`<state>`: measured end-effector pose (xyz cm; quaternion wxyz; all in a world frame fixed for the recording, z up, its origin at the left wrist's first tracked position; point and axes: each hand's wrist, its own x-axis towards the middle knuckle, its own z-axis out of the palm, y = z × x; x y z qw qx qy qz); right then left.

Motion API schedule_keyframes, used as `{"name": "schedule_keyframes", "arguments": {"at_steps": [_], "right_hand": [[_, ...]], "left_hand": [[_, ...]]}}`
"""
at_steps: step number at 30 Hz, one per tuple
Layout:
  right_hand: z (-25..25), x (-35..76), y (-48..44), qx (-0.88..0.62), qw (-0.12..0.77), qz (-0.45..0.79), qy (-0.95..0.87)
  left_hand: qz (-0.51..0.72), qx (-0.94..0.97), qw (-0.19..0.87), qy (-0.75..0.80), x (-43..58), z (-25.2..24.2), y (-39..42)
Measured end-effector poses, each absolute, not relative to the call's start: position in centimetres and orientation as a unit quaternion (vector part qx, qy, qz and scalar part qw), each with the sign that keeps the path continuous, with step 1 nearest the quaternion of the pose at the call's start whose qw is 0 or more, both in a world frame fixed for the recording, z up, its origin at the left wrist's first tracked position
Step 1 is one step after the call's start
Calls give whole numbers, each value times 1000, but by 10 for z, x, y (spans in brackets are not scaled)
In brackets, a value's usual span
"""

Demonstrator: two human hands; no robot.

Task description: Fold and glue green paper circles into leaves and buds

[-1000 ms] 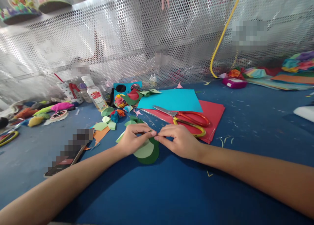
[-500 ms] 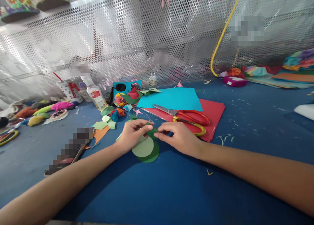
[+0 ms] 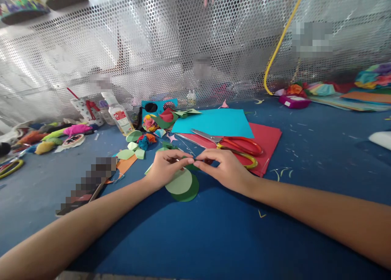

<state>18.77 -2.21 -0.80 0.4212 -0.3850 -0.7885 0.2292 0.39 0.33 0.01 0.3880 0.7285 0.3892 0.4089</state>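
My left hand (image 3: 166, 168) and my right hand (image 3: 222, 167) meet at their fingertips over the blue table (image 3: 214, 239). Both pinch a small dark green paper piece (image 3: 190, 165) between thumb and fingers. Under the left hand lies a light green paper circle (image 3: 179, 182) on top of a larger dark green paper circle (image 3: 190, 192). Just beyond my right hand, red-handled scissors (image 3: 235, 144) lie on a red sheet (image 3: 265, 140).
A cyan sheet (image 3: 215, 123) overlaps the red one. Green paper cut-outs (image 3: 132, 150), folded paper flowers (image 3: 148, 124) and a glue bottle (image 3: 117, 113) sit to the left. A perforated metal wall (image 3: 171, 47) and a yellow cable (image 3: 279, 43) stand behind.
The hands parted slightly, showing the green piece, then closed together again on it. The circles under the left hand stay in place.
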Motion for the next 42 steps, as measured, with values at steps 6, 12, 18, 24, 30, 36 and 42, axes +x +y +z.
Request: {"name": "schedule_keyframes", "arguments": {"at_steps": [6,12,18,24,30,36,42], "right_hand": [[-9,188,-22,-374,435,213,-791],[-8,187,-23,-384,413,207,-800],[-10,188,-20,-398,356,231,-813],[-11,187,-22,-412,361,198,-813],[-9,186,-20,-409,365,248,-799],[-10,185,-18,-412,375,280,-782],[-12,185,-16,-430,360,306,-770]], "left_hand": [[410,751,369,364,3,-1,3],[418,783,318,334,3,4,3],[406,768,334,365,3,4,4],[386,750,377,382,3,1,6],[388,762,375,358,2,3,5],[425,776,303,354,2,3,1],[429,813,239,312,2,0,0]]}}
